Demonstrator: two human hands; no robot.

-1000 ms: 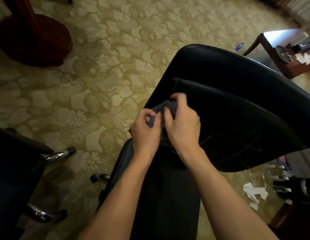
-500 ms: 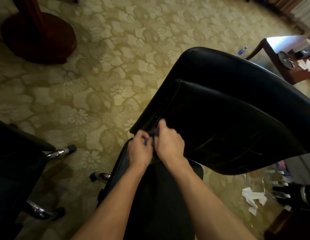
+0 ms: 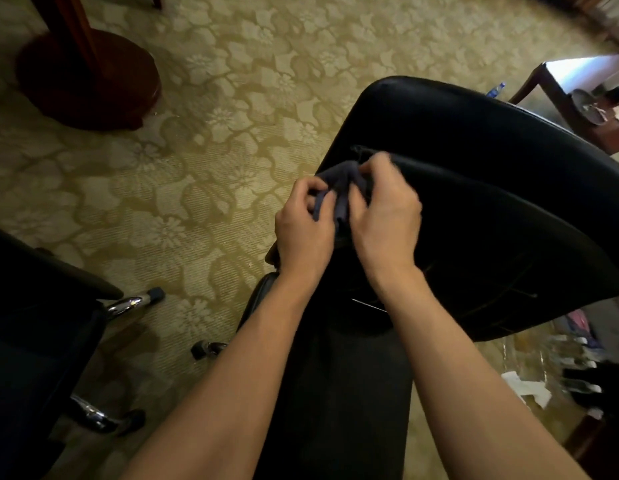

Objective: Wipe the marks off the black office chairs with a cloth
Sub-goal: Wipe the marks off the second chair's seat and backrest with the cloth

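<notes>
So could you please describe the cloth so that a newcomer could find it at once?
Start at the big black chair back in the middle. At its left edge, both hands meet: the left hand and right hand pinch the cloth, a small bunched dark blue rag.

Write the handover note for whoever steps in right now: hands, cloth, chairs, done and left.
Left hand: grips the dark cloth, fingers curled round it.
Right hand: pinches the same cloth from the other side.
Cloth is bunched between both hands, against the left edge of the black chair backrest, near its seam.
Second black chair stands at the left, untouched.
Done: cannot tell which marks are off; faint lines show low on the backrest.
Left: wipe this backrest, then the seat and the second chair.
</notes>
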